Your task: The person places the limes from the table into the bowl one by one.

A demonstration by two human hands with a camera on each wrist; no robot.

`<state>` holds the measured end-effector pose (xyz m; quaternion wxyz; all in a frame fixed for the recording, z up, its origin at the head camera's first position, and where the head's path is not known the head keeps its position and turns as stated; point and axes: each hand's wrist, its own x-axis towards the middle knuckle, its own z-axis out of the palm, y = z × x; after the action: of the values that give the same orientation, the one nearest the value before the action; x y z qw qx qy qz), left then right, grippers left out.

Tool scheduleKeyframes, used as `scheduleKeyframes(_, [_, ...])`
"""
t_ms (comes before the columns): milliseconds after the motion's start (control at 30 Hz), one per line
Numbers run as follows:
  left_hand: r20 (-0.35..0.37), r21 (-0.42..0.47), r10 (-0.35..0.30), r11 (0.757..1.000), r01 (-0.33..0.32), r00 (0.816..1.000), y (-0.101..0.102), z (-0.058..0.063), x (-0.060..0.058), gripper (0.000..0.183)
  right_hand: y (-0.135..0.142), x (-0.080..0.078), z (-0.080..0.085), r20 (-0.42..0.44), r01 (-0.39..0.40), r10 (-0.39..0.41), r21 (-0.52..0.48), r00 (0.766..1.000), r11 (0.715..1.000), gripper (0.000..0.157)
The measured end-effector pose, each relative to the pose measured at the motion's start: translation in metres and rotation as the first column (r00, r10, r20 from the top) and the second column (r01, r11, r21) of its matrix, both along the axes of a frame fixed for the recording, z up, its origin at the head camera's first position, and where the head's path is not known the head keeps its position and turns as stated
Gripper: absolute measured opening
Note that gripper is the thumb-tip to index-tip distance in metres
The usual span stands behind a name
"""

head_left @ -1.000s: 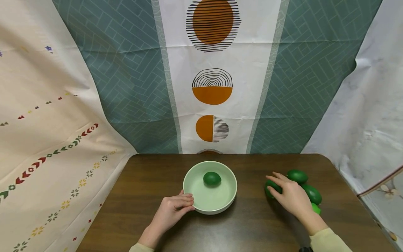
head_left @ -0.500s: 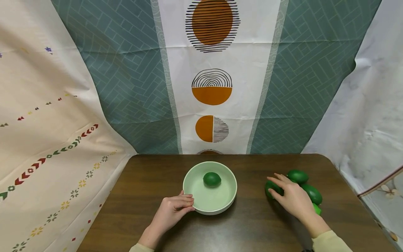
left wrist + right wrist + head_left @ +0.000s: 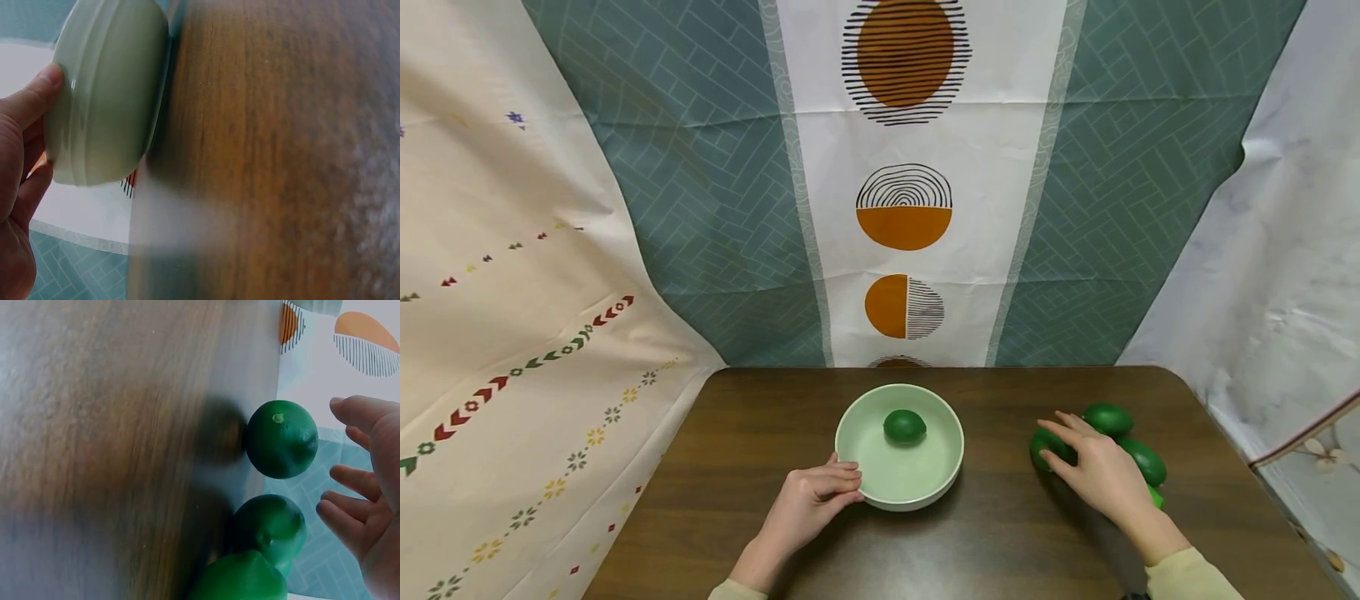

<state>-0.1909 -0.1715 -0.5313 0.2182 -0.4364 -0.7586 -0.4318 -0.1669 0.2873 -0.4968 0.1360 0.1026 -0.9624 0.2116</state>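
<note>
A pale green bowl [image 3: 891,479] stands on the table left of the right hand, with one dark green lime [image 3: 905,426] inside. The left hand [image 3: 812,493] grips the bowl's left rim; in the left wrist view its thumb [image 3: 44,84] lies against the outer wall. The right hand [image 3: 1097,467] hovers with spread, lightly bent fingers over a second dark green lime [image 3: 1047,450]. The right wrist view shows a gap between those fingers [image 3: 362,412] and this lime [image 3: 282,439].
Right of and behind the right hand lie two more dark limes, a far lime [image 3: 1108,420] and a nearer lime [image 3: 1145,462], plus a bright green fruit [image 3: 1154,497] partly hidden by the hand. The brown wooden table [image 3: 760,425] ends at a patterned cloth backdrop [image 3: 910,308].
The right hand has shifted very slightly to the right over the lime. The left hand, the bowl and the limes stay as they were.
</note>
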Motion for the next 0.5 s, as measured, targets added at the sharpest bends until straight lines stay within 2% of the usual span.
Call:
scheduleKeyframes(333, [-0.019,0.005,0.002,1.0,-0.002,1.0,-0.0019,-0.0027,-0.0005,0.023,0.0058,0.003,-0.0002,0.024,-0.008,0.008,0.008,1.0,1.0,0.055])
scheduleKeyframes(500, [0.001,-0.001,0.011,1.0,-0.011,1.0,-0.0017,-0.0013,0.0,0.022,0.0096,0.0032,-0.0028,0.015,-0.022,0.022,0.01,1.0,1.0,0.059])
